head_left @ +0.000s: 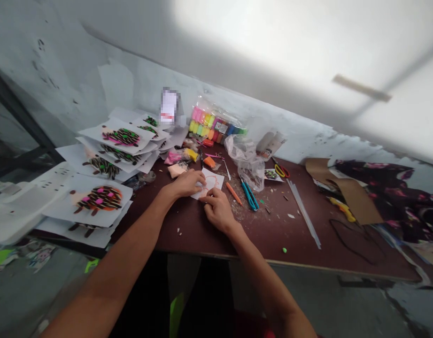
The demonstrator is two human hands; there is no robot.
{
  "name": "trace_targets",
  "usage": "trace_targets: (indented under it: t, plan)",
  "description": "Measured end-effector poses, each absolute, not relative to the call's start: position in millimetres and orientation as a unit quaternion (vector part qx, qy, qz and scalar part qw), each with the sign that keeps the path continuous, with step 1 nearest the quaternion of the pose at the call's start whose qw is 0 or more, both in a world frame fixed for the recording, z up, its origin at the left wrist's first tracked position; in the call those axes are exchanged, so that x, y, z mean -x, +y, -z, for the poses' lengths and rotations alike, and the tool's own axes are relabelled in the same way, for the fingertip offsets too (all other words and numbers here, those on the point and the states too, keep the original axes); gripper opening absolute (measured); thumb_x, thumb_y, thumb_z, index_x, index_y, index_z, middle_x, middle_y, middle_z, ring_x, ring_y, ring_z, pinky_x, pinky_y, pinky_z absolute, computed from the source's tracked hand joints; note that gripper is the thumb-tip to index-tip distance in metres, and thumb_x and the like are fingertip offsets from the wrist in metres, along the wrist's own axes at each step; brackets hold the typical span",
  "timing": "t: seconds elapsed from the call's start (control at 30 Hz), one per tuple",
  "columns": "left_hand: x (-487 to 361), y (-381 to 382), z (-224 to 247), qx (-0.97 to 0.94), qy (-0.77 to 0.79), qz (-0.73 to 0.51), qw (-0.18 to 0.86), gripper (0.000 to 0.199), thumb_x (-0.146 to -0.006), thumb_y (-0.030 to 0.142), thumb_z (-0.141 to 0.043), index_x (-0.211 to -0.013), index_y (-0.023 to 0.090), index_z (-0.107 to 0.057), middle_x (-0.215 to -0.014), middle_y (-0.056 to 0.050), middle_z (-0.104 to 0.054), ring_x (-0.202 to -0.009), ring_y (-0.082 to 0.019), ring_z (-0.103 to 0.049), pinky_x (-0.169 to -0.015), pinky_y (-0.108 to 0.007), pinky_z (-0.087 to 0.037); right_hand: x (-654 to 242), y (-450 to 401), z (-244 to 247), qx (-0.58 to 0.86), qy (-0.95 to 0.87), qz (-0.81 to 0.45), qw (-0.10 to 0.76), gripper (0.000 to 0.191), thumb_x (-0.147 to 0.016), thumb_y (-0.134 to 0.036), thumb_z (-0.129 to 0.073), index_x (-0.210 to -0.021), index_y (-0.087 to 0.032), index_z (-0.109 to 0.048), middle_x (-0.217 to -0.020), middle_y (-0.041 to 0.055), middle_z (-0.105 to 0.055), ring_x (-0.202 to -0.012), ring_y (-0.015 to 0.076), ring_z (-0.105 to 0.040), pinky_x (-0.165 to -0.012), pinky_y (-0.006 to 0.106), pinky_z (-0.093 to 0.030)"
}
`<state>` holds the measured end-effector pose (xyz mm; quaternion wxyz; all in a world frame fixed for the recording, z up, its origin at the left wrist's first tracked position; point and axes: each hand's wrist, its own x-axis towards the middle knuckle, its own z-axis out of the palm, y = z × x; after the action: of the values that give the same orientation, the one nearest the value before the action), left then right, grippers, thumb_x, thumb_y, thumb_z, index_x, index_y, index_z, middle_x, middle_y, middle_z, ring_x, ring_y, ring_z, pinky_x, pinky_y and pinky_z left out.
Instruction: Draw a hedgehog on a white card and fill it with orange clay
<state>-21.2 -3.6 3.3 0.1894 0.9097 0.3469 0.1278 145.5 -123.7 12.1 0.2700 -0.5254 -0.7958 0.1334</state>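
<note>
The small white paper sheet with orange lines (216, 179) lies on the dark red-brown tabletop (188, 237), in front of the person. The left hand (188, 183) is at its left side and the right hand (219, 209) at its near edge, maybe so it can't slide. I cannot tell if either grip is pinching anything. The long orange stick (234, 194) and blue-green plastic tool (251, 195) lie near the right hand, perhaps for easy reach.
</note>
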Motion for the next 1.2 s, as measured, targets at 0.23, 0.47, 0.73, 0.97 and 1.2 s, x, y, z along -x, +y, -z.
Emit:
trace_targets:
  t: [0.23,0.47,0.73,0.97,1.2]
  plan:
    - [21,-4,-3,-0.912,0.348,-0.125,0.177,0.031,-0.084,0.024,-0.059,-0.109,0.024,-0.077,-0.124,-0.004,-0.07,-0.109,-0.025,-0.06,-0.095,-0.036,-0.045,-155,-120,-9,0.564,-0.669,-0.203,0.44,0.042,-0.077,-0.008,-0.045,-0.095,-0.02,-0.081,-0.092,0.0046,-0.057,-0.085,0.0175,-0.055,-0.079,0.03,-0.046]
    - [20,-5,-5,-0.909,0.353,-0.121,0.184,0.031,-0.083,0.022,-0.058,-0.109,0.023,-0.077,-0.124,-0.005,-0.069,-0.11,-0.026,-0.06,-0.097,-0.037,-0.044,-153,-123,-7,0.573,-0.744,-0.095,0.329,0.039,-0.081,-0.007,-0.049,-0.101,-0.02,-0.081,-0.093,0.0073,-0.059,-0.091,0.0204,-0.056,-0.085,0.034,-0.045]
    - [21,-6,-6,-0.91,0.351,-0.126,0.182,0.031,-0.082,0.022,-0.059,-0.107,0.022,-0.077,-0.123,-0.004,-0.069,-0.11,-0.025,-0.06,-0.097,-0.036,-0.043,-147,-129,-18,0.553,-0.824,0.009,0.123,0.039,-0.087,-0.013,-0.056,-0.121,-0.024,-0.073,-0.112,0.0102,-0.06,-0.101,0.0239,-0.05,-0.085,0.036,-0.037]
    - [21,-4,-4,-0.91,0.35,-0.125,0.183,0.031,-0.082,0.023,-0.059,-0.108,0.023,-0.077,-0.123,-0.004,-0.07,-0.109,-0.025,-0.06,-0.097,-0.036,-0.044,-142,-132,-21,0.562,-0.82,0.07,0.075,0.03,-0.095,-0.019,-0.053,-0.118,-0.022,-0.072,-0.111,0.0117,-0.06,-0.1,0.025,-0.048,-0.083,0.037,-0.033]
    - [21,-3,-3,-0.908,0.354,-0.119,0.189,0.031,-0.083,0.024,-0.06,-0.11,0.023,-0.076,-0.125,-0.004,-0.069,-0.111,-0.026,-0.059,-0.098,-0.036,-0.043,-147,-131,-21,0.585,-0.803,0.049,0.109,0.034,-0.09,-0.013,-0.055,-0.118,-0.024,-0.072,-0.11,0.0092,-0.06,-0.098,0.0237,-0.049,-0.085,0.036,-0.034]
